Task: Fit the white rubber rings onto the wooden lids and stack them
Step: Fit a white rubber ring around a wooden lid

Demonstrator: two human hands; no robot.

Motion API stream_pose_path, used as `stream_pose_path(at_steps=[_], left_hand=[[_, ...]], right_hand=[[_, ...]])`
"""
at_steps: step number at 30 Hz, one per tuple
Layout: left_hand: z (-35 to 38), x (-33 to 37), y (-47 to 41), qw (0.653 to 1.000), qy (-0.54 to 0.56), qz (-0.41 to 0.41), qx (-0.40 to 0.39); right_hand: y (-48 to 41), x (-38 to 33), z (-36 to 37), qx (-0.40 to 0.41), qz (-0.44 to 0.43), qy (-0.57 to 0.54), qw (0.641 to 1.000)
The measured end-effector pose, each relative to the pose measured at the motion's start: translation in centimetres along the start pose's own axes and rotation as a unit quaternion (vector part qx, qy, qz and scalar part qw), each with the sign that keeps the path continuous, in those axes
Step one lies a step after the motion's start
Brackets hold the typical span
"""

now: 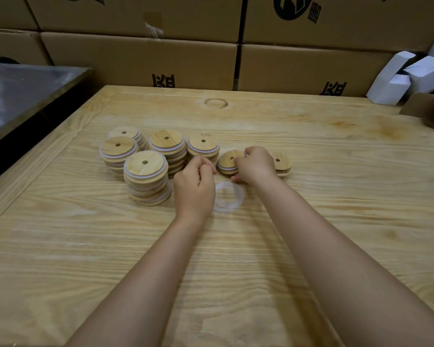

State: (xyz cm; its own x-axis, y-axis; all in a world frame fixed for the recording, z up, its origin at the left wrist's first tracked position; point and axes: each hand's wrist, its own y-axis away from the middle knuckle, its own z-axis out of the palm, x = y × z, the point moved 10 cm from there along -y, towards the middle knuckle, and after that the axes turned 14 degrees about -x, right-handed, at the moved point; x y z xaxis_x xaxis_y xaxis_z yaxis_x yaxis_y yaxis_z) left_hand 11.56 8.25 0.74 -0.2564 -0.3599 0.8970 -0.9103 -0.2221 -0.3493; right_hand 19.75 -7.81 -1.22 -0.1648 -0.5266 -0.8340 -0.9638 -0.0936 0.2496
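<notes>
Several stacks of round wooden lids [145, 162] with white rubber rings fitted stand on the wooden table [236, 259], left of centre. My right hand [257, 164] grips the right edge of the top lid [228, 157] of a short stack, fingers curled over it and thumb below. Just left of that lid is my left hand [194, 186], its fingers curled into a loose fist with nothing visible in them. A loose white ring [237, 202] lies flat on the table between my wrists. Another short pile of lids [282, 162] sits right of my right hand.
Cardboard boxes [160, 61] form a wall along the table's far edge. White folded cartons [391, 83] are heaped at the back right. A grey metal surface [18, 96] adjoins the table at the left.
</notes>
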Motion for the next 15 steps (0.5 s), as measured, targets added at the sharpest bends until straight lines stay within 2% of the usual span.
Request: stream_pose_path(at_steps=[5,8,11,13,15], left_hand=[[0.2,0.2,-0.1,1.0,-0.006,-0.001,-0.01],[0.3,0.3,-0.1,1.0,-0.009,-0.001,-0.015],[0.4,0.3,0.0,1.0,-0.006,-0.006,-0.015],[0.3,0.2,0.0,1.0,-0.001,-0.012,-0.014],[0.4,0.0,0.0,1.0,0.006,-0.018,-0.017]], right_hand=[[0.6,-1.0,0.2,-0.017,-0.026,0.105,0.994],[1.2,-1.1,0.0,-0.032,-0.032,0.132,0.99],[2.5,-1.8,-2.1,0.057,-0.079,0.186,0.978],[3.7,-2.4,-3.9,0.146,-0.114,0.26,0.947],[3.8,-1.8,-5.0,0.173,-0.104,0.336,0.92]])
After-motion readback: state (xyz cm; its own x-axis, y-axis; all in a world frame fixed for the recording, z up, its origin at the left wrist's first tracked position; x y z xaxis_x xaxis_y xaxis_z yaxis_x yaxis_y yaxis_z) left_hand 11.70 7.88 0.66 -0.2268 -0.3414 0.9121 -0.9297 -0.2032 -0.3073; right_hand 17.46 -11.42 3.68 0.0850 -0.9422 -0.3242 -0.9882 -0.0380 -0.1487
